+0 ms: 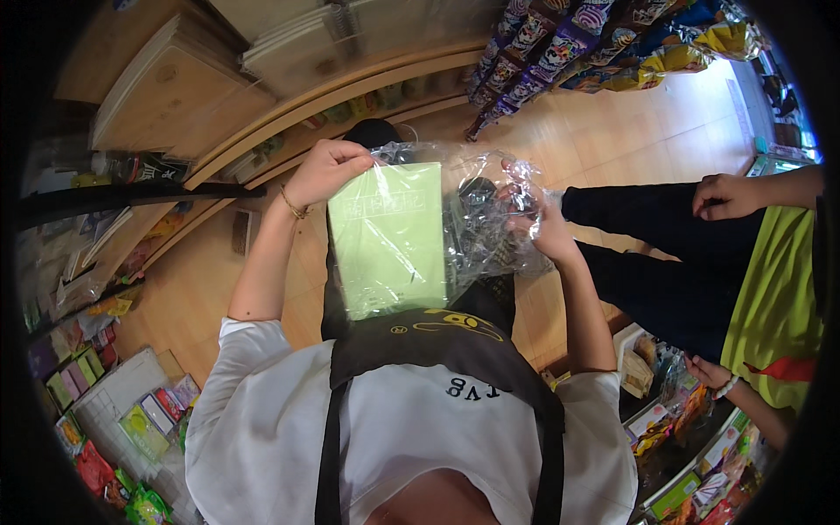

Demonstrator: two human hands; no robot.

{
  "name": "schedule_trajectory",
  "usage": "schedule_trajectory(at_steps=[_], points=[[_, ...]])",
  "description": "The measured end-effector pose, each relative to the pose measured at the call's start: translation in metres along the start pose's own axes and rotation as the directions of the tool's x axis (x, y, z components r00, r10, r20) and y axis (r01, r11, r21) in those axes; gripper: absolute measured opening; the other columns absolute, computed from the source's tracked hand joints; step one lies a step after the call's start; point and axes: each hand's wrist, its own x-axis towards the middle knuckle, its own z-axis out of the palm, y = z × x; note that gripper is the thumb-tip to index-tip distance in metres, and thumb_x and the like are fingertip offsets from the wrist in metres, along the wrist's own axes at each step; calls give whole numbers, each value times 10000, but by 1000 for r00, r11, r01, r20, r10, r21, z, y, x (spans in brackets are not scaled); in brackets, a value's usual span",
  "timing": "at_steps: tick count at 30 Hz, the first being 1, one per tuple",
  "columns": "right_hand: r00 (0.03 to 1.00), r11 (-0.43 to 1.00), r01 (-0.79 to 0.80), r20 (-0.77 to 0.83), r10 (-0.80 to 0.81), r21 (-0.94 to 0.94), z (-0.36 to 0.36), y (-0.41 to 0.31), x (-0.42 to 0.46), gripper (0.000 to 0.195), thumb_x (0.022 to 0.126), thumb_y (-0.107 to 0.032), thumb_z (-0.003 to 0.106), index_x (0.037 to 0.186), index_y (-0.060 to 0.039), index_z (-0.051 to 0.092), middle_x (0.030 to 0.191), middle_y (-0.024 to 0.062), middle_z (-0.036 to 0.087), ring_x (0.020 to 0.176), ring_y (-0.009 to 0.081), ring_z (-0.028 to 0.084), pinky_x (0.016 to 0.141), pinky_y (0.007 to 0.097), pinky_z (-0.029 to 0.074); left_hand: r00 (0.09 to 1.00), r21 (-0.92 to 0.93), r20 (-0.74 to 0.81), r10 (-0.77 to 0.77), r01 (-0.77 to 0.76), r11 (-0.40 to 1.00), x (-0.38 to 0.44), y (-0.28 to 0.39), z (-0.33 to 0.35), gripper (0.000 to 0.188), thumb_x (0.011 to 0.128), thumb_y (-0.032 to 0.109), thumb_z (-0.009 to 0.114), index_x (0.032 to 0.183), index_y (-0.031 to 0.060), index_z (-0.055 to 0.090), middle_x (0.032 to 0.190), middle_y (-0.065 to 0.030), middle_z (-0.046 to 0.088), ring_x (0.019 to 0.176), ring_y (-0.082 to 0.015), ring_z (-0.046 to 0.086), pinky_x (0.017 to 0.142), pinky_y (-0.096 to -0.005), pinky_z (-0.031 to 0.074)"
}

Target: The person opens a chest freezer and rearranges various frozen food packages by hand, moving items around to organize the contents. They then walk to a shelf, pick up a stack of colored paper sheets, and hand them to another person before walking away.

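A pale green booklet (390, 243) with writing on its cover lies inside clear plastic wrap in front of my apron. My left hand (331, 172), with a thin bracelet on the wrist, pinches the booklet's upper left corner through the film. Loose, crinkled clear plastic film (482, 243) spreads out from the booklet's right side. My right hand (541, 220) is at the far end of that film, its fingers curled in the glossy folds. Glare on the plastic partly hides those fingertips.
Wooden shelves (367, 79) with stacked paper goods (177, 85) run along the upper left. Snack packets (551, 52) hang at the top. Another person in dark trousers (643, 249) stands close on my right. Boxed and bagged goods (689, 446) fill the lower right; more packets (95, 462) sit lower left.
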Motion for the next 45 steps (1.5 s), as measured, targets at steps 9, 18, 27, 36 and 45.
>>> schedule_trajectory(at_steps=[9,18,27,36,45], points=[[831,737,-557,255,495,384,24,40,-9,464,882,-269,671,1255,-39,517,1216,114,591,908,177,649,639,231,556,996,-748,91,-9,74,660,-31,-60,42,601,914,454,586,1293,2,464,1231,-88,579,1114,-166,562,966,-321,460],[911,696,-316,1,412,645,78,109,2,161,844,-81,676,971,-11,605,977,57,658,855,111,600,768,253,486,991,-725,134,-27,117,679,-57,-39,75,717,875,35,607,1476,24,215,1399,-103,435,1237,-168,466,1035,-322,382],[941,521,-216,33,337,826,64,97,-9,224,919,-83,585,1124,8,592,1085,85,658,930,162,638,853,305,510,980,-583,94,-176,198,788,-55,-28,84,502,938,149,591,1368,-22,397,1233,-82,558,1076,-121,545,926,-279,449],[884,692,-225,-154,441,686,44,54,1,329,843,-17,668,1157,20,579,1093,97,655,961,201,635,877,333,507,987,-736,-45,-153,71,674,-41,-26,97,348,995,251,515,1174,-41,575,1075,-57,640,935,-92,596,819,-259,489],[971,612,53,-184,153,789,-19,45,4,555,832,-147,699,1299,35,460,1229,112,593,1087,233,598,947,378,478,971,-761,-221,-86,-117,638,-10,12,98,347,985,265,528,1183,-17,566,1138,-63,627,1001,-115,591,884,-276,470]])
